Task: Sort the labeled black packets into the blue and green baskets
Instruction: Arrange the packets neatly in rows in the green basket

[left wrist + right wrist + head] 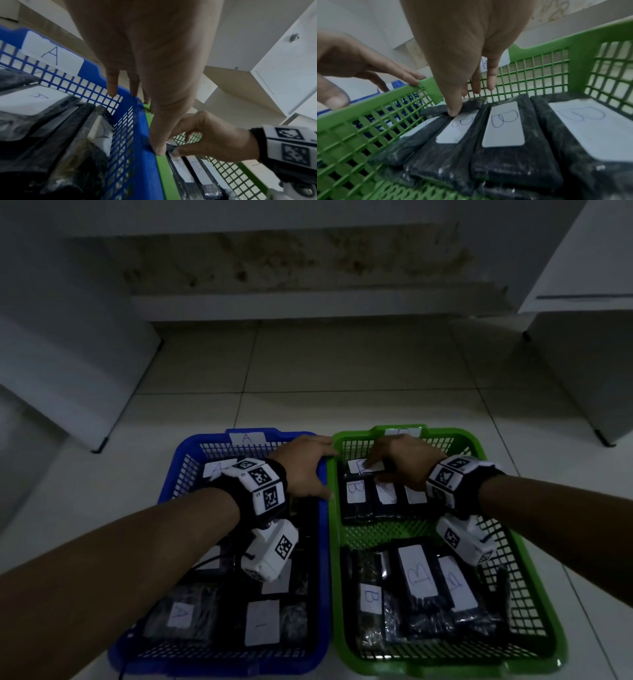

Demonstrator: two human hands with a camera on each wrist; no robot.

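Note:
The blue basket (pixel 174 467) (pixel 145 169), tagged A, stands left of the green basket (pixel 479 446) (pixel 573 37), and their rims touch. Black packets marked A (pixel 178 614) (pixel 32 100) lie in the blue one; packets marked B (pixel 421 577) fill the green one. My left hand (pixel 305 467) (pixel 154 94) rests with straight fingers on the two adjoining rims. My right hand (pixel 397 463) (pixel 462 102) reaches into the far end of the green basket. Its thumb and curled fingers pinch the far end of one B packet (pixel 447 142) in a row of packets.
The baskets sit on a pale tiled floor (pixel 342 371). White cabinets stand at the left (pixel 68 371) and right (pixel 582 354), with a stained wall and a low step (pixel 308 306) behind. A bare strip of green mesh (pixel 383 534) shows between the two groups of B packets.

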